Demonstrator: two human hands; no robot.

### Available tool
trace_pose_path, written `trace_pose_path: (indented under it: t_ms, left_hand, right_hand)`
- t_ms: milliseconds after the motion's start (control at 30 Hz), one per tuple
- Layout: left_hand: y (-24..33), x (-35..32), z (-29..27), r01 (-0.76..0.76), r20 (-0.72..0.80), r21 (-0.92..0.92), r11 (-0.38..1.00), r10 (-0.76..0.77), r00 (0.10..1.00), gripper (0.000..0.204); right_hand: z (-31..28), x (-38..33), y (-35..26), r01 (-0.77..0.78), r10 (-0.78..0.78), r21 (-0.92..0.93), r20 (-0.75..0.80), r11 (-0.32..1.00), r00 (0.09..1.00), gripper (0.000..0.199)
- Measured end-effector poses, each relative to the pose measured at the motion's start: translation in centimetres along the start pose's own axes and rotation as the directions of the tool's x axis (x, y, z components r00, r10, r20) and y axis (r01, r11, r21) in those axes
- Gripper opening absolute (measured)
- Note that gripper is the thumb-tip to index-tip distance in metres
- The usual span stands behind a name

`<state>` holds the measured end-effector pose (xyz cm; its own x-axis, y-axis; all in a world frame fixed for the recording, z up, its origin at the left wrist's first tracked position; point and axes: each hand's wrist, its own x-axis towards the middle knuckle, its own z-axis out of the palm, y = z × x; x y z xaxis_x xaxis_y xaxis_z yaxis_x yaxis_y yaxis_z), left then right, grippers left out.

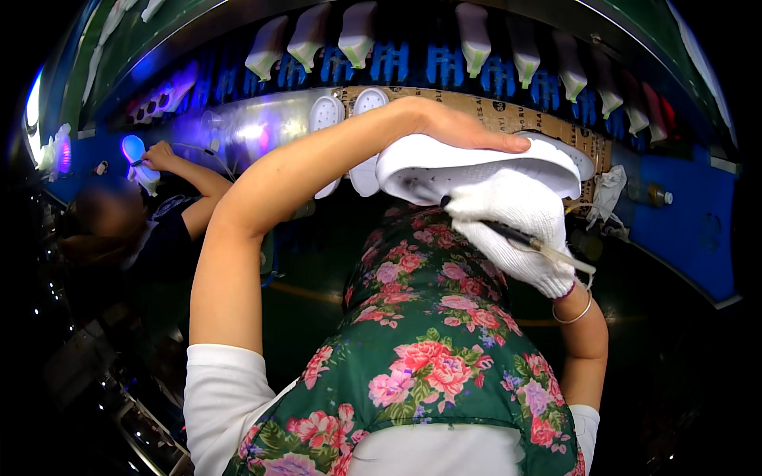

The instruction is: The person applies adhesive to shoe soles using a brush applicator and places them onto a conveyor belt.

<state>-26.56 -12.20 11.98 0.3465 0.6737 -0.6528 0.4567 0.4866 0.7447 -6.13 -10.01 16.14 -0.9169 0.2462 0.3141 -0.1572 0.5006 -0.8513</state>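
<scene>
A white shoe sole (397, 163) is tilted up in front of me, its hollow side toward me. My left hand (464, 131), bare, is closed over its far upper edge, the thumb side lying along the rim. My right hand (516, 214) wears a white knitted glove and grips a thin brush (516, 234) with a black and pale handle. The blurred brush end lies at the sole's inner surface, near its left end. A pale tube runs from the handle's rear end by my wrist.
Two white soles (325, 115) lie at the far left, beside brown cardboard (508, 115). Shoes (353, 36) hang toe-down in a row above blue racks (389, 63). A clear bottle (651, 193) and crumpled white material (609, 189) are at right. At left, a co-worker's hand (159, 155) holds a blue-lit sole.
</scene>
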Motion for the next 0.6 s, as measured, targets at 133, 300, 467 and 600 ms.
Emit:
trace_pose_path:
  t_ms: [133, 300, 467, 600]
  left_hand:
    - [-0.8, 1.4, -0.1, -0.002, -0.033, 0.134, 0.991, 0.007, 0.999, 0.122]
    - [1.1, -0.3, -0.4, 0.036, -0.077, 0.153, 0.988, -0.025, 0.997, 0.120]
    - [-0.6, -0.4, -0.6, 0.029, -0.185, 0.099, 0.995, -0.010, 0.983, 0.120]
    - [-0.8, -1.3, -0.1, -0.154, -0.189, -0.419, 0.895, 0.080, 0.979, 0.092]
  right_hand:
    - [0.0, -0.2, 0.3, 0.067, -0.069, 0.025, 0.088, 0.997, 0.994, 0.022]
    - [0.0, -1.1, 0.9, 0.193, -0.174, -0.162, 0.124, 0.968, 0.977, 0.027]
    - [1.1, -1.4, -0.3, 0.131, -0.131, 0.000, 0.063, 0.991, 0.989, 0.025]
    - [-0.1, -2.0, 0.7, -0.094, 0.128, 0.189, -0.174, 0.977, 0.976, 0.020]
